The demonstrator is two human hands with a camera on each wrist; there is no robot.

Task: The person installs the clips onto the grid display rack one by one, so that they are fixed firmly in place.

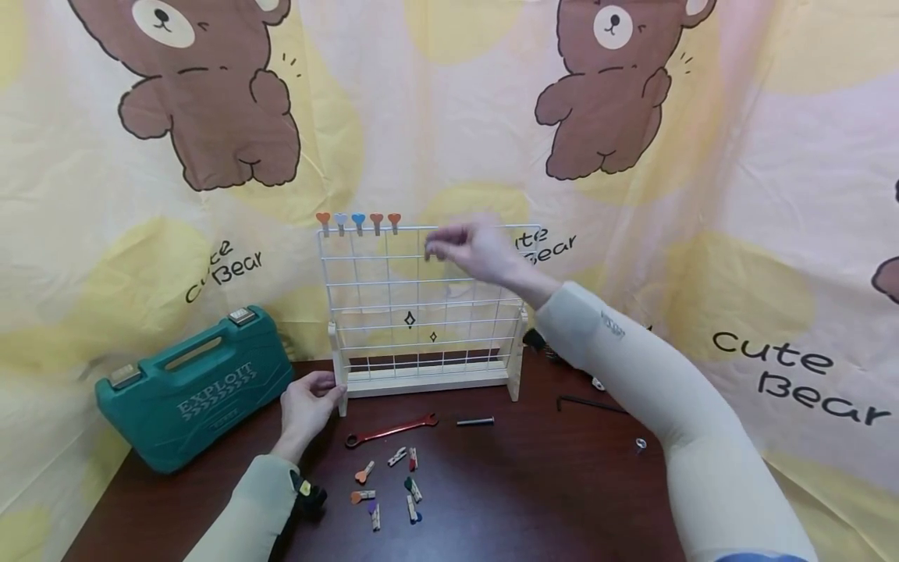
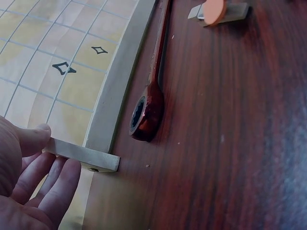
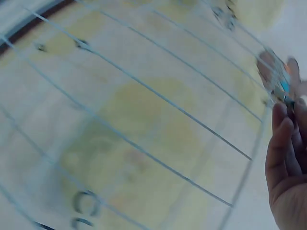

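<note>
Although fingers hide most of it from me, I enter first one mini clothespin (image 3: 288, 99), located near the top rail (image 1: 414, 227), pinched between thumb and fingertips of the right hand (image 1: 470, 248); colour uncertain.

Handling, my judgement: light, wooden, stiffly sprung, apt to twist. Best hold: the tail ends behind the spring, biting end left free.

Bearings from that clothespin, head view:

- 9 to 10 o'clock: five heart-topped clothespins (image 1: 359, 222), clipped upright along the rail.
- 6 to 7 o'clock: white wire grid (image 1: 418, 282) on a pale wooden stand (image 1: 428, 382); I judge it rigid but light enough to shift under a push, best steadied at an end leg.
- 7 o'clock: left hand (image 1: 309, 407), thumb and fingers gripping the stand's left end.
- 6 o'clock: red combination wrench (image 1: 393, 431); beyond it, seven loose clothespins (image 1: 364, 496) on a dark wood-grain tabletop (image 1: 534, 492).
- 5 to 6 o'clock: metal bolt (image 1: 475, 421), lying flat.
- 4 o'clock: black hex key (image 1: 590, 403).
- 8 o'clock: green toolbox (image 1: 200, 390), lettered EXPLOIT.
</note>
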